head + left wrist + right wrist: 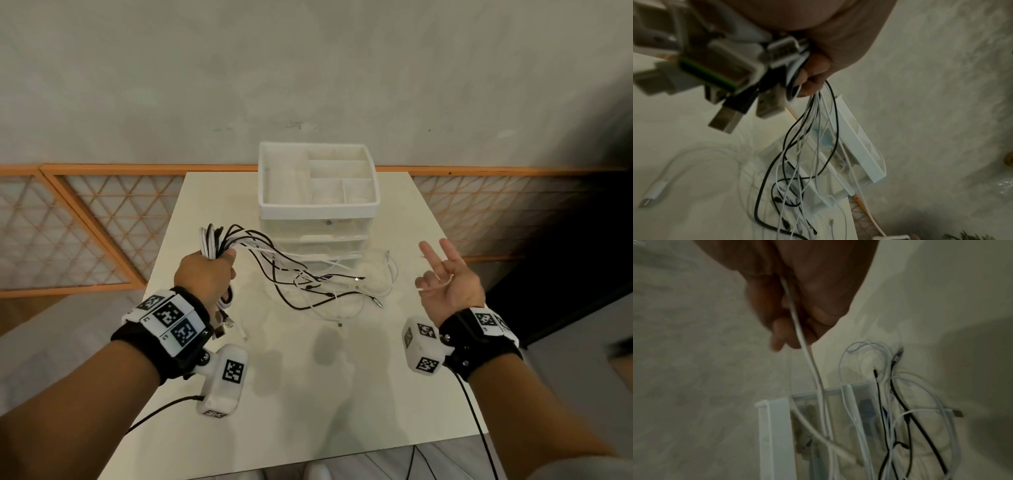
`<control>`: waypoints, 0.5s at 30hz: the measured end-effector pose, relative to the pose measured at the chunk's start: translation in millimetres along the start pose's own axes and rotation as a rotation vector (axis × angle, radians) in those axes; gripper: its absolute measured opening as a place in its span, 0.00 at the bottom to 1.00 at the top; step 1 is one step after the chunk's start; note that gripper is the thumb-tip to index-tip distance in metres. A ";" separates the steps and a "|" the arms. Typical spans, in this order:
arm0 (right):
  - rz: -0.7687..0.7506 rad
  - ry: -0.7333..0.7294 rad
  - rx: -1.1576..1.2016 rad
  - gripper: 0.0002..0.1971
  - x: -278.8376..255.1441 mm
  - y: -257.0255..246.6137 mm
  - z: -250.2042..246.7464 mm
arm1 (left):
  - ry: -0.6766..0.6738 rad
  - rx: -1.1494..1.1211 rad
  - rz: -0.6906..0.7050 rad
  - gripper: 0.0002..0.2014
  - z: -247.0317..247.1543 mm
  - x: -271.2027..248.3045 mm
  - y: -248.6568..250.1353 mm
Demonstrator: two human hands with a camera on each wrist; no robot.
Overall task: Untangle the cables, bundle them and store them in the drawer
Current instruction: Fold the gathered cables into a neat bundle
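Observation:
My left hand (205, 270) grips a bunch of black and white cables (214, 240) above the table's left side. Their USB plugs (725, 73) hang below the fist. The free lengths (325, 291) trail right and lie tangled on the table in front of the drawer unit (371, 202). This white plastic organiser has a divided top tray and translucent drawers below. My right hand (445, 281) is raised palm-up at the right, two fingers straight. The other fingers and the thumb pinch a thin white cable (797, 321) that runs down to the tangle.
The cream table (291, 394) is small, with edges close on all sides. An orange-framed lattice panel (85, 222) lines the wall behind it. In the left wrist view a loose white plug (653, 193) lies on the tabletop. Black camera cords hang from both wrists.

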State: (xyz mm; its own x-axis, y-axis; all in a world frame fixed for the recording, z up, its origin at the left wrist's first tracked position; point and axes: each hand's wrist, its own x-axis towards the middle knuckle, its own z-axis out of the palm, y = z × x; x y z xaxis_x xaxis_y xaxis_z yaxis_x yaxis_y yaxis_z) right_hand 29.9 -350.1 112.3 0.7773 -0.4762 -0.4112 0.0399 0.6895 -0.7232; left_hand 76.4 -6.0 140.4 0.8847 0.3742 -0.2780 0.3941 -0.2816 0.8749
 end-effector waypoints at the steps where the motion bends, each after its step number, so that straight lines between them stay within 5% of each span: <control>1: -0.019 0.005 0.029 0.18 1.1 -2.3 2.7 | 0.005 0.008 -0.002 0.18 0.1 -0.3 -1.4; 3: -0.100 0.041 -0.068 0.16 9.4 -5.2 0.9 | 0.017 0.011 -0.021 0.19 -1.2 1.8 -5.2; 7: -0.370 0.048 -0.808 0.18 21.7 0.9 -21.8 | 0.045 0.010 -0.033 0.21 -7.1 4.7 -6.5; 12: -0.201 -0.120 -1.296 0.13 29.8 22.2 -46.3 | -0.092 -0.063 0.076 0.17 -5.5 -8.9 9.6; 15: -0.043 -0.118 -1.450 0.25 25.9 27.2 -38.8 | -0.194 -0.054 0.215 0.17 -3.7 -23.2 28.8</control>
State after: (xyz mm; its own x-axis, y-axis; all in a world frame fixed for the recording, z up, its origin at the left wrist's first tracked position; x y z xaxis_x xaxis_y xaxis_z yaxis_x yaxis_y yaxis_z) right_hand 26.8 -364.8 60.3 0.8408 -0.3858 -0.3799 -0.5369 -0.5035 -0.6770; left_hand 66.3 -19.5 173.5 0.9796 0.1333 -0.1505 0.1835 -0.2868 0.9403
